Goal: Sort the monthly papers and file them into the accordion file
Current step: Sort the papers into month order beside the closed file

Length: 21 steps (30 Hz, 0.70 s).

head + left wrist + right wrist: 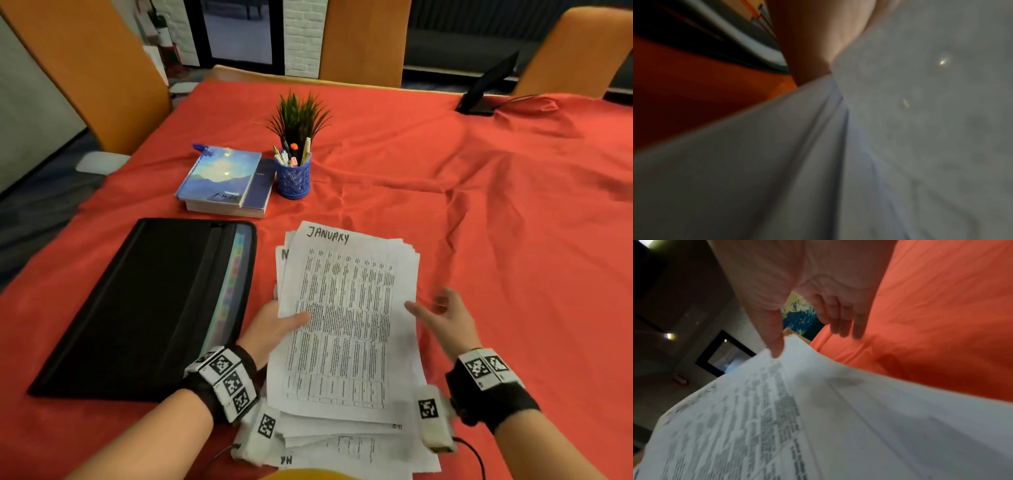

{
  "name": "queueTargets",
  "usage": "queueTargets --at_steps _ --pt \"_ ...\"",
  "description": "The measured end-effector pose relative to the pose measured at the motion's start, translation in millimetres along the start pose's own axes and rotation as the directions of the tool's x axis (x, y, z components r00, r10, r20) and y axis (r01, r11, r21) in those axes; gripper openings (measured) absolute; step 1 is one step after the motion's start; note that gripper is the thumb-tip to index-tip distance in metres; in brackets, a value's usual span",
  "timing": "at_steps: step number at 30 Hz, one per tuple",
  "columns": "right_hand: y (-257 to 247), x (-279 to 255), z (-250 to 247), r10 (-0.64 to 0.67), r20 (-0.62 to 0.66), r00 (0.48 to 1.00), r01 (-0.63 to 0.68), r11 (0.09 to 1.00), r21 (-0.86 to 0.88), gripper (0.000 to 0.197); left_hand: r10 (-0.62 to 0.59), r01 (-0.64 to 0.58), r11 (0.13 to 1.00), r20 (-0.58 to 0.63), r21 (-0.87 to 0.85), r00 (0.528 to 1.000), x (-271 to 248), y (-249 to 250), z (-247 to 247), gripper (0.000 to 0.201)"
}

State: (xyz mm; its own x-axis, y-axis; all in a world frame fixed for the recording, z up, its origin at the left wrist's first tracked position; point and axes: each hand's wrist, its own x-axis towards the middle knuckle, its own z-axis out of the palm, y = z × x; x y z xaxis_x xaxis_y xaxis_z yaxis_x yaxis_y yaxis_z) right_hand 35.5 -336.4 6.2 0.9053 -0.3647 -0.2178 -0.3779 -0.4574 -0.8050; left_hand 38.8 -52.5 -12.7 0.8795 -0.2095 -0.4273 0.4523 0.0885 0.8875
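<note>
A stack of printed white papers (346,318) is lifted above the red tablecloth, its top sheet headed JANUARY. My left hand (274,325) grips the stack's left edge, thumb on top, the other fingers hidden beneath. My right hand (442,315) hovers at the stack's right edge with its fingers spread and relaxed; in the right wrist view its thumb (774,344) touches the top sheet's edge (797,386). The black accordion file (147,308) lies flat to the left, with coloured tabs showing along its right side. The left wrist view is blurred, mostly paper (777,162).
Behind the file lie two stacked books (226,181), with a blue pen cup (294,178) and a small green plant (298,116) beside them. A black tablet on a stand (486,89) is at the far right. Orange chairs (85,68) ring the table.
</note>
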Motion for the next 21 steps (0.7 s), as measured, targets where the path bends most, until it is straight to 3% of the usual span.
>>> queueTargets --at_steps 2,4,6,7,9,12,15,18,21 --pt "-13.1 -1.9 -8.0 -0.013 0.253 0.967 -0.085 0.925 0.371 0.079 0.045 -0.043 0.999 0.043 -0.030 0.998 -4.6 21.0 -0.6 0.048" --pt "-31.9 -7.2 -9.8 -0.045 0.417 0.908 -0.219 0.796 0.564 0.060 0.121 -0.120 0.992 0.016 -0.025 0.993 -7.8 42.3 4.9 0.046" --pt "-53.1 -13.8 -10.9 -0.128 0.301 0.945 -0.109 0.743 0.660 0.041 0.263 -0.262 0.965 -0.101 0.026 0.960 -11.9 65.7 14.0 0.027" --pt "-62.8 -15.8 -12.2 -0.184 0.194 0.964 0.002 0.731 0.682 0.034 0.342 -0.337 0.940 -0.164 0.061 0.925 -13.5 76.4 17.8 0.027" --pt "-76.3 -19.4 -14.4 -0.308 0.026 0.951 0.214 0.717 0.663 0.019 0.468 -0.461 0.883 -0.224 0.085 0.855 -18.1 93.8 24.3 0.031" --pt "-83.5 -24.3 -11.5 -0.427 -0.065 0.902 0.387 0.735 0.557 0.033 0.561 -0.580 0.814 -0.258 0.000 0.787 -25.6 102.9 32.9 0.030" --pt "-87.5 -31.9 -8.1 -0.437 -0.050 0.898 0.390 0.739 0.549 0.026 0.590 -0.618 0.784 -0.238 -0.063 0.772 -27.5 98.5 35.0 0.030" --pt "-87.0 -31.1 -2.7 -0.327 -0.017 0.945 0.271 0.751 0.602 0.029 0.509 -0.548 0.830 -0.261 -0.105 0.820 -15.9 82.9 33.5 0.036" --pt "-85.1 -26.1 7.4 -0.246 0.030 0.969 0.183 0.792 0.582 0.027 0.413 -0.439 0.898 -0.271 -0.037 0.869 -2.5 63.4 36.1 0.031"
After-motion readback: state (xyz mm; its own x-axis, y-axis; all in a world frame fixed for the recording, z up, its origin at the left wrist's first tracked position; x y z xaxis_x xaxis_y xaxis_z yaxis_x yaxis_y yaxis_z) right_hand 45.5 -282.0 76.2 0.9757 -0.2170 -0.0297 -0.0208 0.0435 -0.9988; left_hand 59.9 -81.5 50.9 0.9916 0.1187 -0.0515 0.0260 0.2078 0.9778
